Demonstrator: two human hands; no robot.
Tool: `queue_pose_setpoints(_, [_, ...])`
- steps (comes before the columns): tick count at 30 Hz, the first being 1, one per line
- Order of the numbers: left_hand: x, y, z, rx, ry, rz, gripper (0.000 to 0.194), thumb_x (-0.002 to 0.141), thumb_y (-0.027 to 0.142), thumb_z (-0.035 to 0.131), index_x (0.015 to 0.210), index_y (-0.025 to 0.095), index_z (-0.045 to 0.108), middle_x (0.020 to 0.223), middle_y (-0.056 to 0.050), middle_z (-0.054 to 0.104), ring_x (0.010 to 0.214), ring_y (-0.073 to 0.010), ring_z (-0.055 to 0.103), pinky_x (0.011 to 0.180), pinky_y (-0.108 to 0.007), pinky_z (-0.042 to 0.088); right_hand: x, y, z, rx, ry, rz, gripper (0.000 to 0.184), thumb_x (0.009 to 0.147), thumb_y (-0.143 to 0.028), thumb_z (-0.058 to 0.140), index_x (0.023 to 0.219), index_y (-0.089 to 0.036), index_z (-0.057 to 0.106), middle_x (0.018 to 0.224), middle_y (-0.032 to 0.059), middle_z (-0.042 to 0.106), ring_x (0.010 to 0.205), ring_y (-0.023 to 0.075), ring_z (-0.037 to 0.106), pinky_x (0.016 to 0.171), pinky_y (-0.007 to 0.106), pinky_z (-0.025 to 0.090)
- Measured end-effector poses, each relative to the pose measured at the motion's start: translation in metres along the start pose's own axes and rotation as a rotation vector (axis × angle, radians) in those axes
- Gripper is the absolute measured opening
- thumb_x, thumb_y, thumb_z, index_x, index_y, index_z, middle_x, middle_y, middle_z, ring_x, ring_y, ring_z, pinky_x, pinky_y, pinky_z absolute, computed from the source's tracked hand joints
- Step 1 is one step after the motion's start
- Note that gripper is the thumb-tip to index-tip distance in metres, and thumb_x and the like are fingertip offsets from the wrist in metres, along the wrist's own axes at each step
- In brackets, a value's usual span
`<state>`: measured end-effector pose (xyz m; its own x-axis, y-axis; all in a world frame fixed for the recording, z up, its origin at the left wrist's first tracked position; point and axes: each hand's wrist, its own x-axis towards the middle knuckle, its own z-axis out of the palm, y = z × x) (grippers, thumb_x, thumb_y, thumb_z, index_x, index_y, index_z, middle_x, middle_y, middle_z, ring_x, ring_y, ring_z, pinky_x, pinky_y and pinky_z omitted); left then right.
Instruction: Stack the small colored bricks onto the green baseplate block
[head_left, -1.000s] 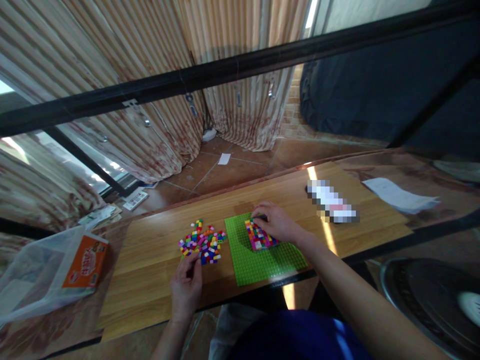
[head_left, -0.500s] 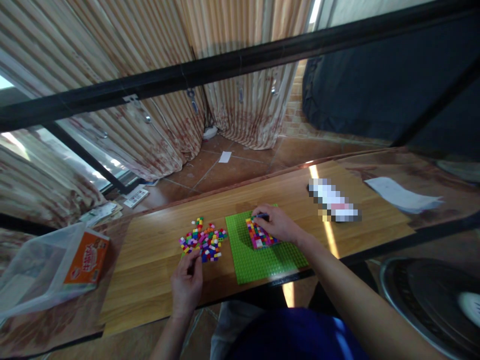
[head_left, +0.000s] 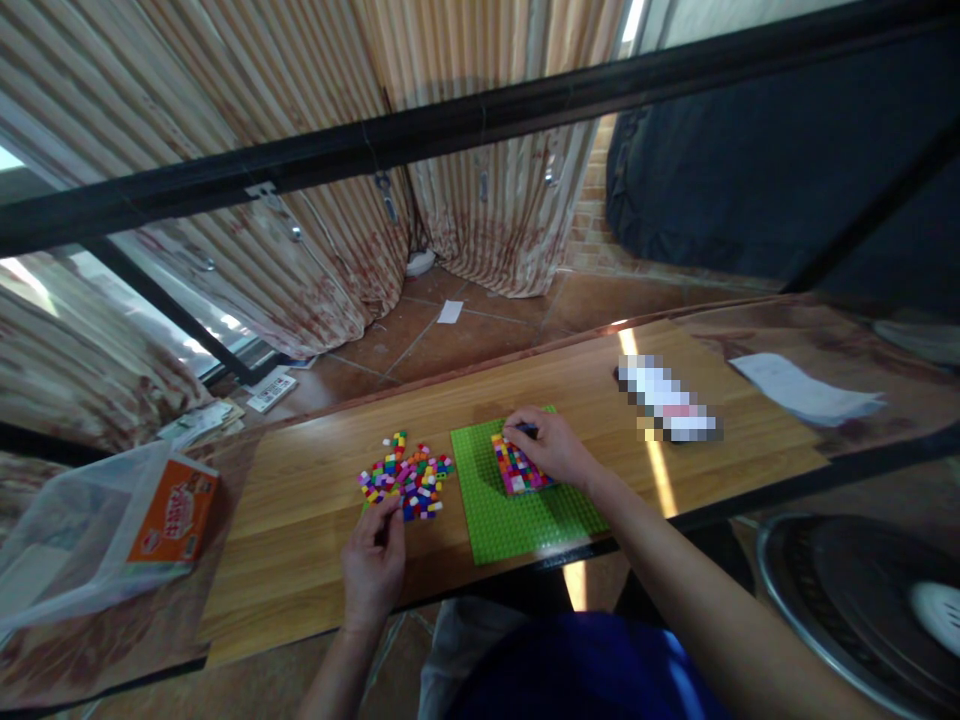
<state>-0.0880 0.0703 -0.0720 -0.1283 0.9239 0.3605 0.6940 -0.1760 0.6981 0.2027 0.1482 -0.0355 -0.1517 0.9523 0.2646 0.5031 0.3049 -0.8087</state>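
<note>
A loose pile of small multicoloured toy bricks (head_left: pixel 420 475) lies on the wooden tabletop. At its near edge my left hand (head_left: pixel 375 550) is closed in a pinch, with a small pale toy brick (head_left: pixel 397 499) at the fingertips. To the right of the pile is a green studded baseplate (head_left: pixel 495 535). On it sits a patchwork block of coloured bricks (head_left: pixel 517 475), its far right part covered by my right hand (head_left: pixel 551 443). The fingers of that hand are pinched together at the block's far edge; a dark patch shows between them, too small to name.
A clear plastic bin (head_left: pixel 82 530) with an orange printed label stands at the left end of the table (head_left: pixel 292 560). A blurred-out object (head_left: pixel 667 398) lies right of the baseplate, and white papers (head_left: pixel 806 388) lie farther right. A dark round-topped object (head_left: pixel 847 600) stands at the lower right.
My right hand's fingers have shifted slightly at the far edge of the block. My left hand stays at the near edge of the pile, almost still.
</note>
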Motion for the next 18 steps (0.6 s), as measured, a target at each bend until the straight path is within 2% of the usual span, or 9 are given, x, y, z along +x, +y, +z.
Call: queue_pose_setpoints(18, [0.0009, 0.0015, 0.0006, 0.014, 0.008, 0.015, 0.025, 0.086, 0.035, 0.054, 0.096, 0.017, 0.068, 0.09, -0.008, 0.072, 0.083, -0.0197, 0.068, 0.077, -0.032, 0.056, -0.002, 0.0001, 0.0041, -0.011, 0.06, 0.01, 0.015, 0.084, -0.025, 0.054, 0.078, -0.02, 0.068, 0.08, 0.003, 0.07, 0.078, 0.0155, 0.063, 0.074, 0.028, 0.047])
